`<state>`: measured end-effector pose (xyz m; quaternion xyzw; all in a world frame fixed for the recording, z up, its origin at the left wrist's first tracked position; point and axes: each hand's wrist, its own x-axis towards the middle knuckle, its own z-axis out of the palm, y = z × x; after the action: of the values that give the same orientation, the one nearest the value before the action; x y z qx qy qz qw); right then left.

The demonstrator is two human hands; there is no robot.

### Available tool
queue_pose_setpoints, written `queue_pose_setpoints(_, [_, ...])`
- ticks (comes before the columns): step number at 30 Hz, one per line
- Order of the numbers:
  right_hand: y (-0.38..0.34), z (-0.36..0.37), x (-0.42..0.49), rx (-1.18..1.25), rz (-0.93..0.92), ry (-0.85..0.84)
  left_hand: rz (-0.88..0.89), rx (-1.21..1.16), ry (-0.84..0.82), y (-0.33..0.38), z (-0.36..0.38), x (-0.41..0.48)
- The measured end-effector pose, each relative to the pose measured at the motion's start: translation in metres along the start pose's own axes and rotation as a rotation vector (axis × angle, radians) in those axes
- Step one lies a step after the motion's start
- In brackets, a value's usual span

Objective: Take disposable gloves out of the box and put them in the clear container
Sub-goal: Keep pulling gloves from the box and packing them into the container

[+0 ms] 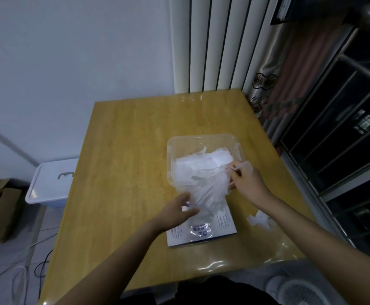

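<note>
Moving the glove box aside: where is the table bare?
Bare: the left half of the table, beside the clear container and glove box, and the far strip behind the container. Crowded: the right, with left hand, right hand, gloves and a loose scrap.

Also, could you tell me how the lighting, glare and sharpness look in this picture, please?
Head view: dim, bluish light; glare streaks on the table at its near edge; the left hand and gloves are motion-blurred; the box print is too soft to read; wide-angle distortion slants the radiator.

Bench lies open left of the left hand; gloves fill the gap to the right hand, container beyond.
</note>
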<state>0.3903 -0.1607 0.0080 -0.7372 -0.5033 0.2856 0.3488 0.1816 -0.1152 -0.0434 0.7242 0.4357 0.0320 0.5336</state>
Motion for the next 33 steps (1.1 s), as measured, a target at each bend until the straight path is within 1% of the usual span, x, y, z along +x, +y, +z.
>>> queue_pose_setpoints(2, [0.001, 0.001, 0.001, 0.07, 0.043, -0.016, -0.035, -0.314, 0.005, 0.009, -0.003, -0.002])
queue_pose_setpoints(3, [0.002, 0.001, 0.001, 0.114, 0.061, -0.023, -0.055, -0.419, 0.029, 0.012, -0.004, -0.002])
queue_pose_setpoints(4, [0.001, 0.001, 0.001, 0.145, 0.078, -0.035, -0.068, -0.466, 0.074, 0.015, -0.004, 0.0])
queue_pose_setpoints(5, [0.002, 0.001, 0.001, 0.17, 0.095, -0.048, -0.067, -0.457, 0.128, 0.017, -0.004, 0.001])
queue_pose_setpoints(7, [0.006, 0.002, 0.001, 0.189, 0.125, -0.075, 0.001, -0.363, 0.223, 0.019, -0.004, 0.005])
queue_pose_setpoints(10, [0.011, 0.003, 0.0, 0.154, 0.161, -0.084, 0.08, -0.222, 0.354, 0.021, -0.008, 0.007])
queue_pose_setpoints(12, [0.013, 0.004, -0.002, 0.155, 0.182, -0.038, 0.079, -0.141, 0.399, 0.022, -0.013, 0.007])
queue_pose_setpoints(13, [0.013, 0.005, -0.003, 0.142, 0.179, 0.019, 0.07, -0.105, 0.411, 0.021, -0.015, 0.008])
queue_pose_setpoints(14, [0.011, 0.005, -0.006, 0.087, 0.143, 0.104, 0.057, -0.082, 0.422, 0.021, -0.017, 0.008])
queue_pose_setpoints(16, [0.004, 0.006, -0.013, -0.033, -0.004, 0.285, 0.033, -0.044, 0.456, 0.02, -0.021, 0.01])
queue_pose_setpoints(18, [-0.006, 0.011, -0.021, -0.082, -0.198, 0.372, 0.026, -0.011, 0.465, 0.021, -0.023, 0.013])
queue_pose_setpoints(20, [-0.012, 0.017, -0.025, -0.204, -0.427, 0.323, 0.038, 0.014, 0.441, 0.024, -0.024, 0.013])
queue_pose_setpoints(21, [-0.013, 0.02, -0.026, -0.273, -0.479, 0.248, 0.047, 0.02, 0.425, 0.026, -0.023, 0.014])
queue_pose_setpoints(22, [-0.015, 0.023, -0.025, -0.332, -0.467, 0.14, 0.063, 0.022, 0.413, 0.028, -0.023, 0.013])
queue_pose_setpoints(23, [-0.017, 0.025, -0.024, -0.382, -0.411, 0.028, 0.078, 0.019, 0.402, 0.03, -0.022, 0.012])
queue_pose_setpoints(24, [-0.017, 0.028, -0.022, -0.413, -0.351, -0.052, 0.096, 0.0, 0.391, 0.033, -0.021, 0.01])
queue_pose_setpoints(25, [-0.015, 0.031, -0.02, -0.42, -0.31, -0.085, 0.112, -0.041, 0.372, 0.035, -0.02, 0.007])
queue_pose_setpoints(29, [-0.014, 0.035, -0.017, -0.316, -0.237, -0.076, 0.097, -0.335, 0.223, 0.044, -0.015, -0.001])
queue_pose_setpoints(31, [-0.012, 0.036, -0.016, -0.277, -0.202, -0.089, 0.097, -0.367, 0.205, 0.045, -0.013, -0.003])
queue_pose_setpoints(33, [-0.008, 0.035, -0.014, -0.229, -0.148, -0.104, 0.128, -0.335, 0.233, 0.043, -0.012, -0.003])
